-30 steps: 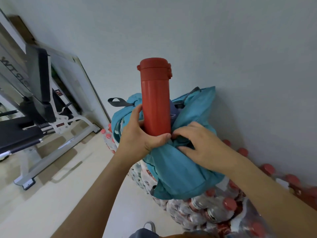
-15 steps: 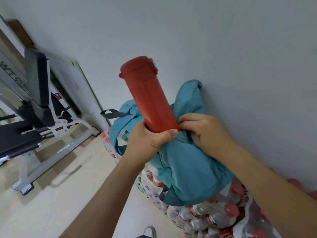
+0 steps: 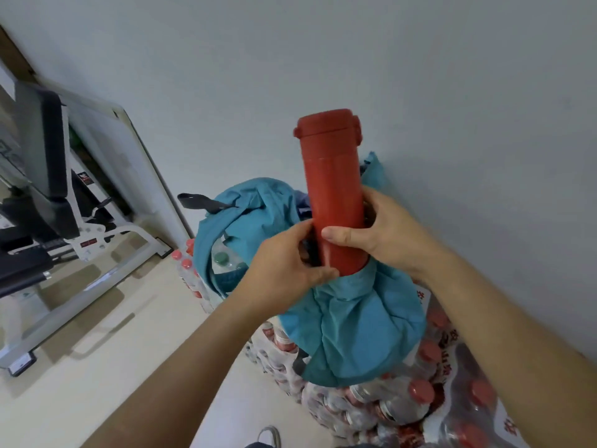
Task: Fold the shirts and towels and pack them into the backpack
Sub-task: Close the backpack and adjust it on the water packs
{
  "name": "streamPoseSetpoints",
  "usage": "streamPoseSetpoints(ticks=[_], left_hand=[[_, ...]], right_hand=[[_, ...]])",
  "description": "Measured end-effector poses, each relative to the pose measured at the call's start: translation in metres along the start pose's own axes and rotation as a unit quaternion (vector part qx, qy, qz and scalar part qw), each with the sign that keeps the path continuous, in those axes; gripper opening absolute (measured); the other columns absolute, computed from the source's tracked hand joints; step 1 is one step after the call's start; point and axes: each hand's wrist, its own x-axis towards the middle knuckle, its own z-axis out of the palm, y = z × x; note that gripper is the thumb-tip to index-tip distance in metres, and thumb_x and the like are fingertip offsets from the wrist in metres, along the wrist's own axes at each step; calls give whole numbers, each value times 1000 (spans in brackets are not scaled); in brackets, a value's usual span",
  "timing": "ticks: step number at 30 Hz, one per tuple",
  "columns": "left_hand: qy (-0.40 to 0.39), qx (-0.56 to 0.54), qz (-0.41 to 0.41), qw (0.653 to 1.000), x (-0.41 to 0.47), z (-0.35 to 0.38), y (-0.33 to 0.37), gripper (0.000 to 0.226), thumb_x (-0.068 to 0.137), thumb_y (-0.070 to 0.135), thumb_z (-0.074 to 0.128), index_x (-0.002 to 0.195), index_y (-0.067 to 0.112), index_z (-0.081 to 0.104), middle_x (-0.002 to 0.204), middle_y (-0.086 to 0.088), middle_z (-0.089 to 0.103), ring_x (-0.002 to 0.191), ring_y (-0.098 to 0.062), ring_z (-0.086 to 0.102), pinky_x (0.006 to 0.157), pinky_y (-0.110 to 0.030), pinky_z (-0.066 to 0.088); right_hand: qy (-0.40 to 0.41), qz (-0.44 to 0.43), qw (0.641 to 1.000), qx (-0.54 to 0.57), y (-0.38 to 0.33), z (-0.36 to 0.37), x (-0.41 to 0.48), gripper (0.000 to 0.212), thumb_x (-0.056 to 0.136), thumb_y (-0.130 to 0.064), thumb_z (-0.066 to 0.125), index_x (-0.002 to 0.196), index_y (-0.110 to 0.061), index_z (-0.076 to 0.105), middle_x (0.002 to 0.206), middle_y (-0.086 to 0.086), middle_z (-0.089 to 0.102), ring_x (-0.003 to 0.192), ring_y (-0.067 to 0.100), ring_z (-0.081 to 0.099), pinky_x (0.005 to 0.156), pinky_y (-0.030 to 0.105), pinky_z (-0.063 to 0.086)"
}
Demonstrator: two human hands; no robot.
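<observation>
A teal backpack [image 3: 355, 331] rests on stacked packs of bottled water by the wall. A tall red flask [image 3: 332, 189] stands upright with its base inside a side pocket of the backpack. My right hand [image 3: 374, 234] grips the flask's lower body, thumb across the front. My left hand [image 3: 287, 270] pinches the teal fabric at the pocket's edge, just left of the flask's base. No shirts or towels show; the backpack's inside is hidden.
Shrink-wrapped packs of red-capped bottles [image 3: 397, 405] lie under and around the backpack. A pale wall stands right behind it. A weight bench with a white frame [image 3: 80, 253] fills the left side. A framed board [image 3: 129, 156] leans on the wall. Beige floor [image 3: 97, 367] lies below.
The flask went from tilted left in my left hand to upright in my right hand, its base now in the pocket. My left hand moved to the pocket's fabric.
</observation>
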Motion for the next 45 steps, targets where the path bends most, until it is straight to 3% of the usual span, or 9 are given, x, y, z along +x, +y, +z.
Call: streamPoseSetpoints(ticks=[4,8,11,23,30,33,37,41,45], left_hand=[[48,295,212,931,-11,-1,-30,32,66,45,78,95,34,72,95,6,52,88,-18,41,72,-32,39],[41,256,267,928,1,-2,-33,24,72,52,56,78,35,73,86,16,60,82,-9,40,67,-29,28],[52,210,287,933,11,-12,-26,25,75,42,53,72,28,74,80,17,67,74,-6,46,62,-29,38],[100,223,366,898,34,3,-13,15,73,27,59,67,21,72,75,9,64,72,-14,54,60,-32,47],[21,210,507,836,48,10,0,17,81,22,59,72,16,72,77,4,67,69,-16,59,63,-29,48],[1,221,540,812,58,7,0,20,84,32,61,73,19,71,75,5,65,70,-16,58,62,-28,42],[-11,205,560,803,69,6,-4,27,87,38,58,71,18,69,71,5,64,69,-18,58,67,-30,40],[22,179,579,796,71,6,-8,22,84,31,63,67,18,67,66,4,62,66,-19,56,69,-33,41],[74,184,574,795,71,1,-7,22,77,29,71,61,18,61,59,4,57,61,-19,53,63,-33,31]], right_hand=[[-24,25,999,22,5,-11,1,70,60,-37,83,124,-25,57,113,-9,68,101,4,66,92,33,53],[-73,60,994,50,1,-14,5,54,61,-23,83,112,-23,65,107,-6,72,99,8,68,94,34,52],[-114,98,988,43,-1,-18,7,47,60,-24,82,105,-27,67,106,-9,72,100,7,67,97,34,49],[-168,166,970,-56,13,-36,-9,66,72,-34,80,131,-30,51,117,-14,64,106,0,61,96,22,48],[114,113,966,-202,-31,-50,10,100,48,-84,62,132,-34,43,120,-8,61,107,13,59,96,38,48],[153,123,961,-195,-30,-37,29,85,67,-61,73,135,-38,27,109,0,59,91,17,62,80,34,52],[134,151,968,-149,-19,-13,38,79,74,-36,77,137,-47,30,119,3,58,93,17,61,86,34,52],[169,145,953,-207,-28,0,40,76,69,-32,74,135,-45,38,120,-6,58,93,15,60,90,32,49],[264,146,900,-316,-51,10,8,66,69,-36,71,125,-44,37,93,-8,62,79,18,59,74,32,49]])
